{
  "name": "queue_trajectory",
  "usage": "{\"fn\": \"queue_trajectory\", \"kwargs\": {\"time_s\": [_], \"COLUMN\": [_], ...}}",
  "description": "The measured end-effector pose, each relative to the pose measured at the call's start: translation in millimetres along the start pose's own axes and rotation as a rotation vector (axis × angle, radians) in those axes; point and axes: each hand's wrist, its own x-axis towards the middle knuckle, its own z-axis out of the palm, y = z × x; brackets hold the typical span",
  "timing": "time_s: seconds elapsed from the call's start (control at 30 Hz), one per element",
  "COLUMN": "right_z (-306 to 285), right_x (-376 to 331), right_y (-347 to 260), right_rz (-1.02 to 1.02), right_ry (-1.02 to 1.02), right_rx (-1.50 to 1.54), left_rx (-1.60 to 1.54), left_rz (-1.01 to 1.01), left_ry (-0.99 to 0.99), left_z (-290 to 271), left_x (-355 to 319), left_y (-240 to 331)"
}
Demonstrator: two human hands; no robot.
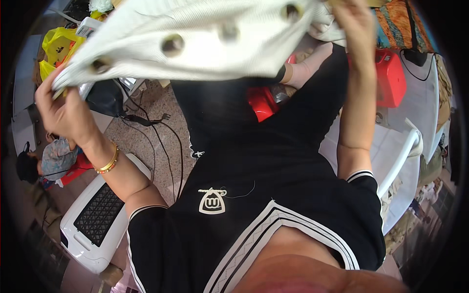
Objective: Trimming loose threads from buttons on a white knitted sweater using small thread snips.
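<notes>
My left fingers (pixel 45 95) pinch one end of the white ribbed fabric (pixel 132 51), my blurred right fingers (pixel 346 17) clamp the other, and it spans the gap between them, apparently held so wide to keep it from bunching.

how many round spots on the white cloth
4 on the white cloth: one near the left hand, a second and third along the middle, a fourth towards the right hand. Folds may hide more.
</notes>
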Motion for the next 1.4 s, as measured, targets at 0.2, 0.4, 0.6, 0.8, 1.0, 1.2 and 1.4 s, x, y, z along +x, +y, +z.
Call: {"fn": "queue_trajectory", "kwargs": {"time_s": [0.2, 0.4, 0.6, 0.8, 1.0, 1.2, 1.4], "right_z": [-45.5, -38.8, -41.5, -71.4, -61.5, -15.3, 32.9], "right_x": [-40.8, -120.8, -145.9, -148.5, -150.0, -133.6, -119.4], "right_y": [19.9, 69.1, 83.8, 85.6, 91.9, 52.4, 25.6], "right_rz": [-0.341, -0.017, -0.041, 0.047, 0.187, 0.1, -0.05], "right_ry": [0.409, 0.212, 0.254, 0.32, -0.003, -0.096, -0.18], "right_rx": [-0.113, -0.042, -0.139, -0.113, -0.235, -0.139, -0.112], "left_rx": [0.311, -0.053, -0.19, -0.149, -0.195, -0.304, -0.357], "left_rz": [0.117, -0.126, -0.203, -0.043, -0.18, -0.329, -0.892], "left_ry": [-0.003, -0.046, 0.088, 0.091, -0.051, -0.113, -0.293], "left_z": [5.5, 19.1, 23.0, 26.5, 35.0, 42.3, 34.7], "left_x": [-12.1, -73.6, -79.6, -68.8, -107.4, -123.2, -144.2], "left_y": [-49.4, -78.1, -66.7, -28.5, -35.1, -31.8, -27.9]}}
